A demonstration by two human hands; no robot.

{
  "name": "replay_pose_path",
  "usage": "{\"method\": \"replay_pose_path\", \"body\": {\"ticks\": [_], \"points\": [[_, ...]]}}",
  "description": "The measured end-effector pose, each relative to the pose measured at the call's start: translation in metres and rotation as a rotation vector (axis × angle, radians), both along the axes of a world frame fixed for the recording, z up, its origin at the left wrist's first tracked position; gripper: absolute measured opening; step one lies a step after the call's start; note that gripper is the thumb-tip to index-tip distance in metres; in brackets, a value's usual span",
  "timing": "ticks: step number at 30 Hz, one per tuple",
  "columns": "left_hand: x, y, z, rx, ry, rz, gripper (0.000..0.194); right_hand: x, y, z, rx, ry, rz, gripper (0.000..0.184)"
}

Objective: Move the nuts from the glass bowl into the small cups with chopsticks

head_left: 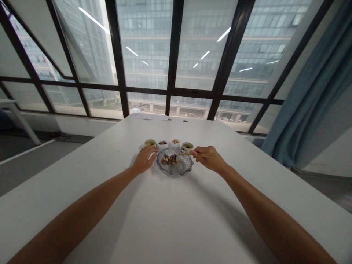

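Note:
A clear, scalloped glass bowl [180,169] stands on the white table with a small heap of mixed brown and pale pieces [170,160] in it, perhaps nuts or seeds. My right hand [210,157] grips a pair of wooden chopsticks [186,154], their tips over the bowl's right part. Left of the bowl, my left hand [144,159] has its fingers stretched out, close in front of a greenish cup [150,142]. Behind the bowl are two small white cups, one with dark pieces [162,143] and one with pale pieces [175,141]. Another greenish cup [187,145] is at the right.
White paper sheets [150,116] lie at the table's far edge, near a small round brown item [185,121]. Beyond stand large dark-framed windows [170,73]. A blue curtain [305,99] hangs at the right, and another table [20,121] stands far left.

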State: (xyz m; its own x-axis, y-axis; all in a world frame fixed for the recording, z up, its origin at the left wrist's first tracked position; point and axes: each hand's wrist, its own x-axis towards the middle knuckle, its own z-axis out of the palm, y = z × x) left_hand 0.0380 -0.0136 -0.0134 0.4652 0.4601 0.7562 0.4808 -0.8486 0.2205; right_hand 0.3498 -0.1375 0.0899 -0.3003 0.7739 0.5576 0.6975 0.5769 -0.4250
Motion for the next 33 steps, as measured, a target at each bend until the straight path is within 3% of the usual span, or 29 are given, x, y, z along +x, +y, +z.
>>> {"method": "replay_pose_path", "body": {"ticks": [13, 22, 33], "points": [[-0.001, 0.0, 0.001, -0.011, 0.007, -0.001, 0.028, 0.002, -0.002, 0.006, 0.019, 0.071, -0.048, 0.055], [0.0, -0.001, 0.001, -0.008, 0.001, -0.006, 0.027, 0.011, 0.002, 0.004, -0.083, 0.243, -0.123, 0.06], [0.0, 0.0, 0.001, -0.011, 0.002, -0.001, 0.029, 0.018, 0.006, 0.002, -0.102, 0.263, -0.161, 0.061]]}}
